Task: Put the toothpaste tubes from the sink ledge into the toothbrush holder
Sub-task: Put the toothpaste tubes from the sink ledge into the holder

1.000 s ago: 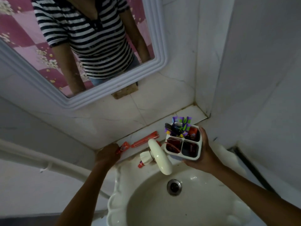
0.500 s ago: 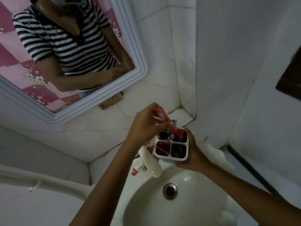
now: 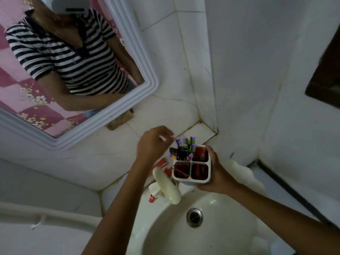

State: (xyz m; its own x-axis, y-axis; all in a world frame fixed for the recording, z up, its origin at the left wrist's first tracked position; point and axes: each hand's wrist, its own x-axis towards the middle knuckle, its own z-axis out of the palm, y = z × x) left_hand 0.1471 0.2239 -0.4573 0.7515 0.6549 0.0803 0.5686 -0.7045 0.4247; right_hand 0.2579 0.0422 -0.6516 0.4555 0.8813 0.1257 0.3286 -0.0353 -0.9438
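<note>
My right hand (image 3: 217, 173) grips a white four-compartment toothbrush holder (image 3: 192, 179) above the back rim of the sink. Purple-tipped brushes stand in its far left cell; a red toothpaste tube (image 3: 200, 153) sits in the far right cell, and red items fill the two near cells. My left hand (image 3: 152, 144) hovers just left of the holder, fingers loosely curled and holding nothing. On the ledge beneath that hand lies another red toothpaste tube (image 3: 161, 163), partly hidden by the tap. A small red-capped tube (image 3: 152, 198) pokes out beside the tap base.
A cream tap (image 3: 168, 188) juts over the white basin (image 3: 165, 227) with its drain (image 3: 194, 217). The tiled ledge (image 3: 200, 132) ends in the wall corner at right. A white-framed mirror (image 3: 110, 126) hangs at left, showing a person in a striped shirt.
My left hand lifted a red tube off the ledge, brought it to the holder's far right cell, and has let go of it. The view shifted slightly.
</note>
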